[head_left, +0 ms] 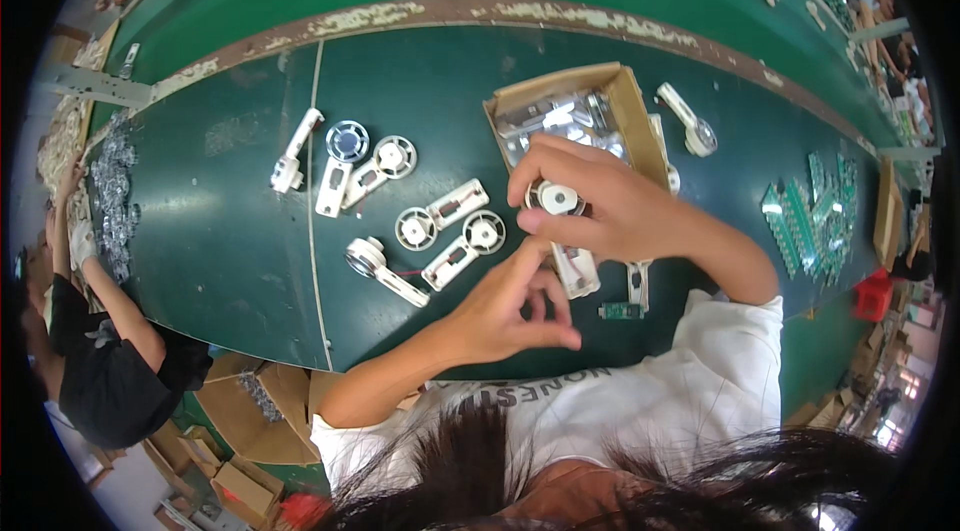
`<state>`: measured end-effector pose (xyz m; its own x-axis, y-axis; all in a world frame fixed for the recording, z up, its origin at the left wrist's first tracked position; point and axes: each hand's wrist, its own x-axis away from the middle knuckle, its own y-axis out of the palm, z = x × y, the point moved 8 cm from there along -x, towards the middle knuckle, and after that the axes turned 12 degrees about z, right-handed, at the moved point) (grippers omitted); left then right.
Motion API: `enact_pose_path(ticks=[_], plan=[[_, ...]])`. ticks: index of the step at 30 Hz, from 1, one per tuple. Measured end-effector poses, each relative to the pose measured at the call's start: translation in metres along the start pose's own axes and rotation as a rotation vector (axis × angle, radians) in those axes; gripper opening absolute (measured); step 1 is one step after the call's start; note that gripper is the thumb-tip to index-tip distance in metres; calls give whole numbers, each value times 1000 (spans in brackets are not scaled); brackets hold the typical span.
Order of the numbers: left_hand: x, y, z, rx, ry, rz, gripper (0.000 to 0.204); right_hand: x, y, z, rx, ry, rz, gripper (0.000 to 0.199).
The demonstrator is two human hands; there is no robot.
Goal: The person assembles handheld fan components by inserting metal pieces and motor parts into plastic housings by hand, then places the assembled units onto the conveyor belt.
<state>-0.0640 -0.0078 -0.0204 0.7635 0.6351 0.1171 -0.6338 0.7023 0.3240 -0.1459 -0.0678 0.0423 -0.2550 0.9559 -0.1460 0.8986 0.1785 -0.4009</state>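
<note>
The right hand (600,203) is just on the near side of the cardboard box (640,126), its wrist bent and its thumb and fingers closed around the round head of a small white fan (555,198). A white handle (575,273) shows below that hand, on the side of it away from the box; whether it belongs to the held fan I can't tell. The left hand (505,306) is farther out from the box on the same near side, its fingers loosely bent and its thumb standing apart from them — whether its raised forefinger touches the fan or the other hand is unclear.

Shiny metal parts (565,121) fill the box. To its left, six other fans (415,229) lie loosely grouped on the green table (230,221), some with their handles overlapping or close together. One more fan (690,121) lies just to the box's right, and well beyond that is a heap of green circuit boards (815,216). A single small board (622,311) sits nearer the person than the box. Far to the box's left — a co-worker's gloved hand (82,243) is beside a pile of clear pieces (115,196).
</note>
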Motion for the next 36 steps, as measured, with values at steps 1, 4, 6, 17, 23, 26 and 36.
enact_pose_path(ticks=[1,4,6,17,23,26,36], plan=[[1,-1,6,19,24,35,93,-9,-4,3,73,25,-113,14],[-2,-19,22,-213,84,235,82,-82,-80,48,19,30,248,19],[-1,-23,21,-230,97,251,52,-126,-135,107,233,368,286,22],[3,-33,34,-489,198,388,26,-186,-154,114,816,-463,618,30],[-3,-18,33,-648,324,260,24,14,-84,1,835,-387,436,26],[-5,-13,32,-661,300,264,22,58,-74,2,813,-222,319,17],[-9,12,78,-1181,627,341,21,113,-126,32,614,134,600,14]])
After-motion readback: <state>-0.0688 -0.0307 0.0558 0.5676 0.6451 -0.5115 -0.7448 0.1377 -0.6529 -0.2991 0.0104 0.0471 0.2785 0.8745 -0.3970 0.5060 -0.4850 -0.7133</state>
